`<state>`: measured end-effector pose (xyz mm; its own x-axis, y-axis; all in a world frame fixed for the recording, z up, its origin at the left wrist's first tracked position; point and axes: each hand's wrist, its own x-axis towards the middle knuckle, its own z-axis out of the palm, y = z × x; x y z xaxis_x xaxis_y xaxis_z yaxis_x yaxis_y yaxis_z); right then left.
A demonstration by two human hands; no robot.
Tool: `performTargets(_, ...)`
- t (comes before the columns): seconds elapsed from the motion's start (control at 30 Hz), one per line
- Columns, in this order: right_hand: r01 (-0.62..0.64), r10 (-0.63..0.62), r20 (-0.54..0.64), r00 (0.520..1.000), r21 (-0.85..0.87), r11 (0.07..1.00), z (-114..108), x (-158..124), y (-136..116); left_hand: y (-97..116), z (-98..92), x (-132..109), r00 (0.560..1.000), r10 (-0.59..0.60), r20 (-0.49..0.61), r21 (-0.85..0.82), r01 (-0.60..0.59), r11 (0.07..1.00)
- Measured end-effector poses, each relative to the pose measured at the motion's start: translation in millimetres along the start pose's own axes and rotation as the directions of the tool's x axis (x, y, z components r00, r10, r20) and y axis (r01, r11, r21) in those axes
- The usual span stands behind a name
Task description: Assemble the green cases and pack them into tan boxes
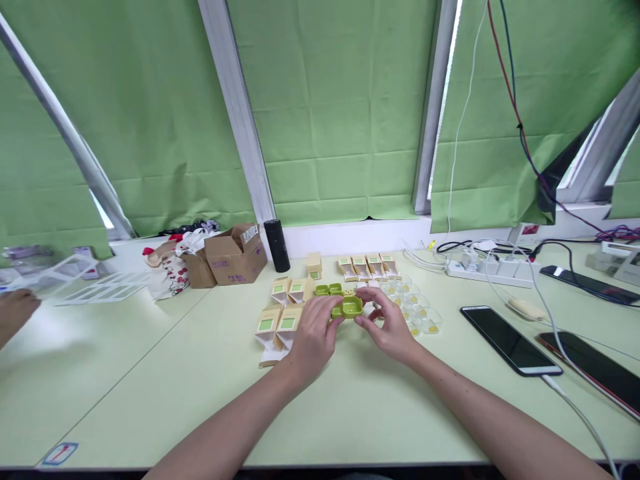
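A small green square box (pixel 353 307), its hollow side towards me, is held above the table between both hands. My left hand (pixel 315 327) pinches its left side, where another bit of green shows by the fingers. My right hand (pixel 387 323) has thumb and fingers closed on the right edge. Just behind lie more green boxes (pixel 329 289). Open cardboard boxes with green windows (pixel 277 323) stand left of my left hand. Clear plastic pieces with yellow spots (pixel 423 313) spread beyond my right hand, which partly covers them.
More small cartons (pixel 369 268) stand in a row at the back, near a black bottle (pixel 277 247) and a large cardboard box (pixel 236 253). Phones (pixel 510 340), cables and a power strip (pixel 490 270) lie right. Another person's hand (pixel 19 308) holds white frames at far left.
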<state>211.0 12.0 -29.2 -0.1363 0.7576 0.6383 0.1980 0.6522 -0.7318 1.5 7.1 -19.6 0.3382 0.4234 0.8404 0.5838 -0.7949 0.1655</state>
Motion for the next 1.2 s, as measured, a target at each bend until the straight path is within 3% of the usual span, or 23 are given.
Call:
performTargets(0.23, 0.021, -0.020, 0.038, 0.999, -0.007, 1.000, 1.1, -0.5, -1.5, 0.0, 0.1, -0.1, 0.983, -0.182, 0.025, -0.102, 0.184, 0.978)
performTargets(0.63, 0.032, -0.030, 0.070, 0.997, -0.036, 0.999, 3.1, -1.9, 1.3, 2.0, 1.5, 2.7, 0.876, -0.471, 0.106, -0.267, 0.481, 0.835)
performTargets(0.87, -0.030, 0.030, 0.107, 0.994, 0.004, 1.000, 3.5, -0.4, 0.9, 3.3, 1.0, 5.9, 0.845, -0.516, 0.137, -0.297, 0.532, 0.793)
performTargets(1.2, -0.102, 0.092, 0.108, 0.990, 0.096, 0.990, 0.1, 1.2, -2.1, 2.7, -1.9, 5.9, 0.865, -0.464, 0.189, -0.287, 0.501, 0.816)
